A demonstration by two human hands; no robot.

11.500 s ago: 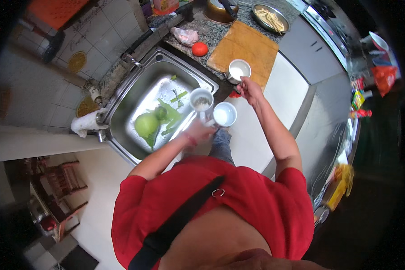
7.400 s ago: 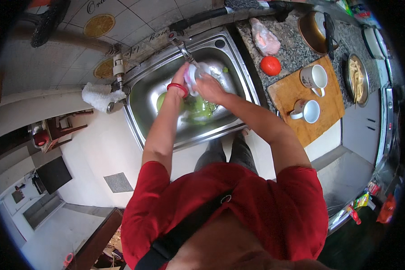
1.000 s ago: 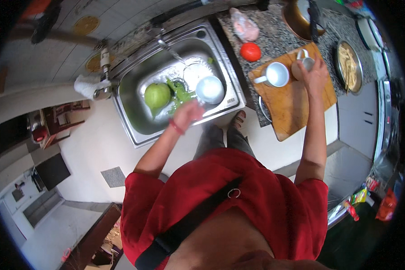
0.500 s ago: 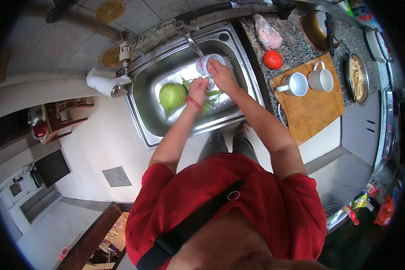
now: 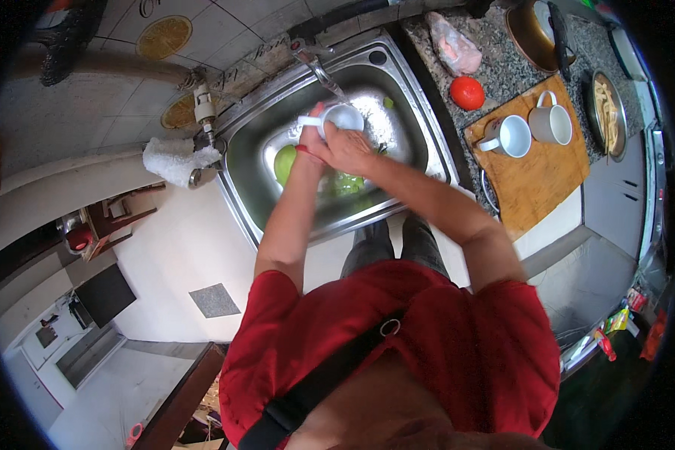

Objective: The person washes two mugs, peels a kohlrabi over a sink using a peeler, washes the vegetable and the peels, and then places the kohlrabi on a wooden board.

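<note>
Both hands are over the steel sink (image 5: 416, 127), holding a white mug (image 5: 341, 118) under the running tap (image 5: 313, 62). My left hand (image 5: 307, 139) grips the mug near its handle. Across the mug's front lies my right hand (image 5: 346, 150), fingers wrapped on its side. Below the hands, in the basin, sit a green round fruit (image 5: 284, 162) and some green scraps (image 5: 346, 184).
To the right lies a wooden board (image 5: 536, 176) bearing two white mugs (image 5: 511, 136) (image 5: 551, 122). A red tomato (image 5: 467, 92) and a plastic bag (image 5: 453, 49) rest on the granite counter. A pan (image 5: 536, 34), a dish of food (image 5: 607, 112) and a white cloth (image 5: 174, 157) are nearby.
Over the earlier frames mugs went from the sink to the board. In the last half second both hands lifted the mug closer under the tap's stream.
</note>
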